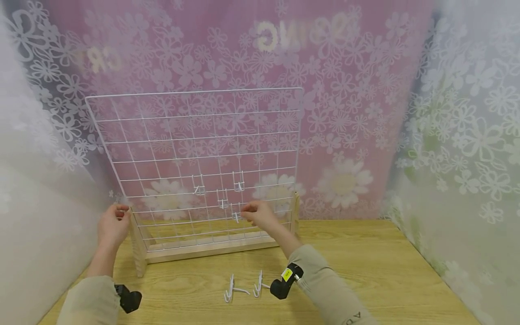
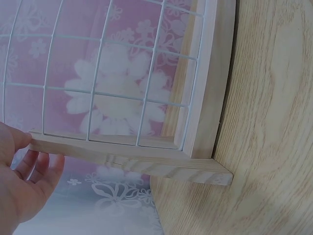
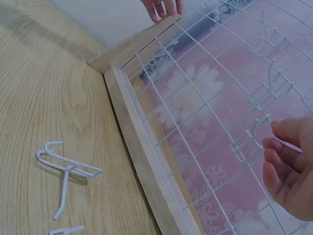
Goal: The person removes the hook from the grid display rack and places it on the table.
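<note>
A white wire grid panel [image 1: 183, 158] stands upright in a wooden stand [image 1: 211, 249]. My left hand [image 1: 114, 225] grips the top of the stand's left upright [image 2: 73, 148], thumb side and fingers on opposite faces of the wood. Several white wire hooks hang on the grid's lower middle, among them an upper-left hook [image 1: 199, 190] and an upper-right hook [image 1: 239, 185]. My right hand [image 1: 262, 215] is beside the lowest hook [image 3: 247, 143], its fingers loosely bent. In the right wrist view the fingertips are very near that hook's prong, not wrapped round it.
Two loose white hooks lie on the wooden table in front of the stand, a left one [image 1: 231, 290] and a right one [image 1: 259, 285]. Behind the grid hangs a pink floral curtain [image 1: 345, 113]. Pale floral sheeting [image 1: 479, 171] closes off the right side.
</note>
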Demonstrator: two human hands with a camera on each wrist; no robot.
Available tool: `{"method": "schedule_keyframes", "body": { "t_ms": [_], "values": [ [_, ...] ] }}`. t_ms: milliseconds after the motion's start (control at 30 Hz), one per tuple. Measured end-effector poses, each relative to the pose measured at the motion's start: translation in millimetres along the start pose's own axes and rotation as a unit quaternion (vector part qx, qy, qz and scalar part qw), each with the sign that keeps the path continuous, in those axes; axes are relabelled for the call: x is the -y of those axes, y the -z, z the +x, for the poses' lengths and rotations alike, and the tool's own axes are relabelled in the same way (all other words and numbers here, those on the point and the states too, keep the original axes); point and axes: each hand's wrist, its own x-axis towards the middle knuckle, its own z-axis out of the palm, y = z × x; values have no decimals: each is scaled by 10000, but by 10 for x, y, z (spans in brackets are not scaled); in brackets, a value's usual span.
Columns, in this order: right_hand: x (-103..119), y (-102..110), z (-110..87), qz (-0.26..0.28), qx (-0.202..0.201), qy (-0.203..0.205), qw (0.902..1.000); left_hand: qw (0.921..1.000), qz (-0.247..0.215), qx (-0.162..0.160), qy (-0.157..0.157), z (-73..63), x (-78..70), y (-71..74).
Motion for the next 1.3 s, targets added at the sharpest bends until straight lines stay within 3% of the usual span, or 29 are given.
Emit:
{"method": "schedule_keyframes", "body": {
  "t_ms": [500,833,1300],
  "values": [
    [2,-47,17,-200,6,-34,9998,9992,-260,-209,209,-21,-41,-13],
    [33,-98,47,-160,139,-270,9994,9986,-278,-394,201,-34,-21,-38],
    [-9,-207,91,-73,124,-277,9995,9988,-289,-363,174,-41,-26,-38]
  ]
}}
